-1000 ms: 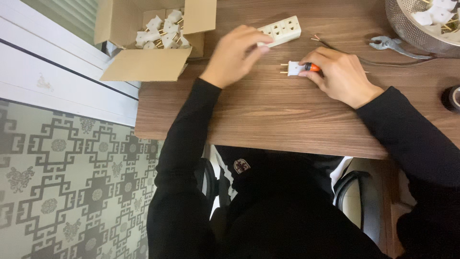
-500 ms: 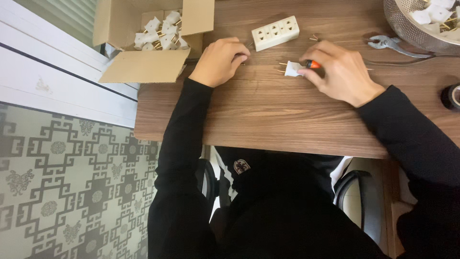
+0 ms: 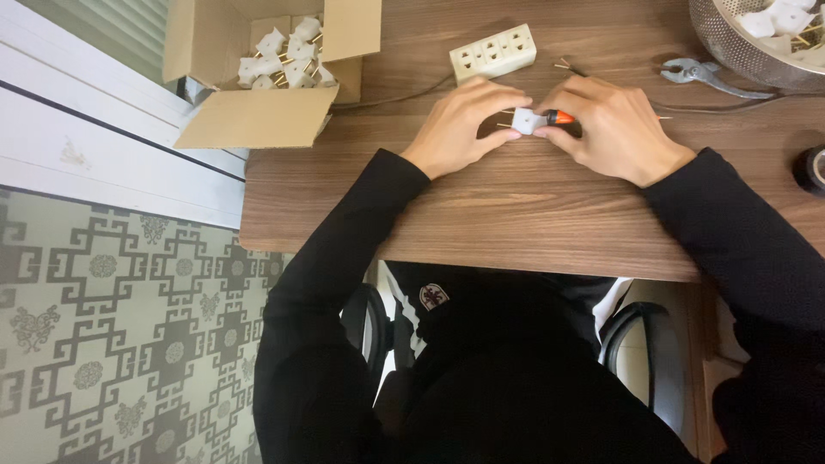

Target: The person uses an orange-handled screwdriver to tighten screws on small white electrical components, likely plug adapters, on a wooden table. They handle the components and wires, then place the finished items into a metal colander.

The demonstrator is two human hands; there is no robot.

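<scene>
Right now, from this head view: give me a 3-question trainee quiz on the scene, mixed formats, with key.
1. True or false: the cardboard box at the desk's left end is empty.
2. Multiple choice: what lies just beyond the hands, nearer the desk's far edge? A) a cream power strip B) a red mug C) a laptop
3. Short answer: which hand grips the tool with the orange and black handle?

Key
1. False: it holds white plug pieces.
2. A: the power strip lies just past the left hand.
3. The right hand holds the screwdriver, its tip at the small white plug that both hands pinch.
</scene>
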